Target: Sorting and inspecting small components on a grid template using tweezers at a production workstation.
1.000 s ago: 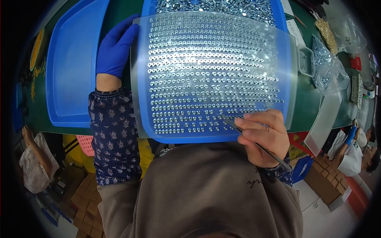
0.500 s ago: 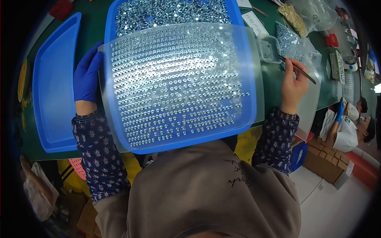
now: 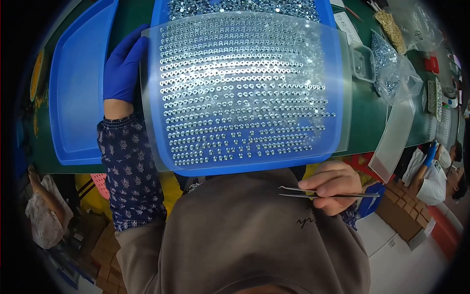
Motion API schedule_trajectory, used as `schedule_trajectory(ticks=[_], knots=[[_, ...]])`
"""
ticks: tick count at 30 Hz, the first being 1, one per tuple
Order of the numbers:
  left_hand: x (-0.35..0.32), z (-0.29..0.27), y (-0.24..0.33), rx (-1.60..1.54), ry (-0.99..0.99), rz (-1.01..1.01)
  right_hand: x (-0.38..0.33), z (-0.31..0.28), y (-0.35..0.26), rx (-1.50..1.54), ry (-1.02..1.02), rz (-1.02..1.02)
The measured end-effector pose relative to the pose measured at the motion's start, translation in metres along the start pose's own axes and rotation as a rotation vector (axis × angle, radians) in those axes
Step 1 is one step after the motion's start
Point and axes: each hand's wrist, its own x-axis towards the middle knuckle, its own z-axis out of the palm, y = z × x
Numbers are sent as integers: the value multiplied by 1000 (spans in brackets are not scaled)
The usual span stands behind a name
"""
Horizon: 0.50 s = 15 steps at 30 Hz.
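My left hand, in a blue glove, grips the left edge of a clear plastic sheet. The sheet lies over a blue tray and carries many rows of small shiny rhinestones, with some gaps in the rows. Past the sheet's far edge, loose rhinestones fill the tray. My bare right hand holds metal tweezers close to my chest, below the tray's near right corner. The tweezer tips are apart, and I cannot make out anything between them.
An unloaded blue tray lies on the green table at left. To the right are a small clear box, a bag of silvery stones, a bag of gold pieces and a pale ribbed panel. Other people sit farther off.
My right hand has brought the tweezers from beside the small clear box down and left toward my chest. My view has shifted, so the scene sits farther right and higher. My left hand keeps its hold.
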Motion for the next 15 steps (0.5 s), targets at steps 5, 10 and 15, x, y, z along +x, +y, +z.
schedule_trajectory(ticks=[5,10,15], knots=[[-4,3,3,41,26,23,-13,18,9,80,45,93],[-3,2,2,94,15,40,-15,20,15,43,53,140],[-3,2,2,143,14,84,-16,21,16,69,61,179]])
